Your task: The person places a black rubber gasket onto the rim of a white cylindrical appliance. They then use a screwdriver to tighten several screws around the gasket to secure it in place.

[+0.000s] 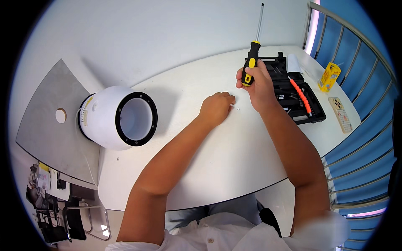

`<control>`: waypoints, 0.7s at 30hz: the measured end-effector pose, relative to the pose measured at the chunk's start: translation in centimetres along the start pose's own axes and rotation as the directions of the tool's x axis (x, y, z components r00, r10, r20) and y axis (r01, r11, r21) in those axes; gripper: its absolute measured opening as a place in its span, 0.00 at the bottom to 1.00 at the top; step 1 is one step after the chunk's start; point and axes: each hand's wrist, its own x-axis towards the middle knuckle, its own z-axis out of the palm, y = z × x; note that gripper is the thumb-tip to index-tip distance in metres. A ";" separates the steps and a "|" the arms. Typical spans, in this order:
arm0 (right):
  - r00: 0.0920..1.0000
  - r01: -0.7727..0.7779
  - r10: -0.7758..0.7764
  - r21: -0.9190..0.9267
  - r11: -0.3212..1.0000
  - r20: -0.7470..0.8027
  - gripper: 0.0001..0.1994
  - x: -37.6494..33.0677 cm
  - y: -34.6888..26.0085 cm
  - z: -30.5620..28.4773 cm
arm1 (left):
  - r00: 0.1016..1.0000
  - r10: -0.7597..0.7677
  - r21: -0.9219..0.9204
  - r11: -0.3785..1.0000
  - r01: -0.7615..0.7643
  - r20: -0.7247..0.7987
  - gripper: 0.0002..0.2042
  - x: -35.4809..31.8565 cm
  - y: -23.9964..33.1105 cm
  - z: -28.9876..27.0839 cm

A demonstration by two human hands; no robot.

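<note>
My right hand [260, 85] is wrapped round the black-and-yellow handle of a screwdriver [252, 60], whose long shaft points up and away from me. My left hand [216, 109] rests on the white table [201, 167] with its fingers curled and drawn together; what they hold, if anything, is too small to name. Just right of those fingertips lies a tiny metal piece [238, 109], perhaps a screw. Farther left, a rounded white appliance body [106, 117] lies on its side, its open end ringed by a black rim [154, 119] with small holes.
An open black tool case [316, 109] with an orange flexible shaft [299, 94] sits behind my right forearm. Beyond it stand a yellow drink carton [329, 77] and a remote-like slab [341, 115]. A metal railing [364, 42] borders the right; a grey panel [46, 100] adjoins the left.
</note>
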 end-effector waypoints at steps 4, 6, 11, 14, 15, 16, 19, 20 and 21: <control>1.000 0.006 -0.006 -0.010 1.000 0.022 0.07 -0.2 0.1 0.5 | 1.000 -0.011 0.030 0.999 0.011 -0.024 0.04 -0.6 -0.3 0.1; 0.999 0.015 -0.014 -0.007 1.000 0.037 0.07 -0.3 0.2 0.3 | 0.991 -0.021 -0.056 0.998 0.014 -0.134 0.03 -1.4 -0.2 -0.7; 0.990 0.087 -0.065 -0.176 0.981 0.127 0.11 -0.6 0.8 0.7 | 0.926 -0.376 -0.807 0.552 0.212 -0.015 0.06 -8.0 -0.2 -6.5; 0.980 0.041 0.040 -0.389 0.920 0.197 0.09 -1.7 -0.1 2.3 | 0.869 -0.481 -0.913 0.397 0.098 -0.116 0.09 -14.1 -0.3 -10.9; 0.961 0.129 0.023 -0.519 0.845 0.277 0.10 -2.0 -0.2 2.4 | 0.823 -0.521 -0.921 0.389 -0.008 -0.227 0.09 -15.5 0.0 -12.1; 0.933 0.225 0.017 -0.620 0.752 0.358 0.10 -2.3 -0.2 2.4 | 0.763 -0.561 -0.917 0.385 -0.102 -0.320 0.11 -16.6 0.0 -13.3; 0.778 0.576 -0.083 -0.654 0.491 0.622 0.11 -3.8 0.2 3.5 | 0.638 -0.612 -0.878 0.403 -0.257 -0.468 0.12 -18.6 -0.4 -15.1; 0.734 0.629 -0.115 -0.605 0.488 0.670 0.12 -4.1 0.5 4.0 | 0.602 -0.627 -0.866 0.419 -0.274 -0.494 0.12 -19.0 -0.4 -15.0; 0.690 0.676 -0.140 -0.563 0.475 0.710 0.12 -4.5 0.6 4.3 | 0.569 -0.641 -0.856 0.424 -0.296 -0.514 0.12 -19.0 -0.4 -14.5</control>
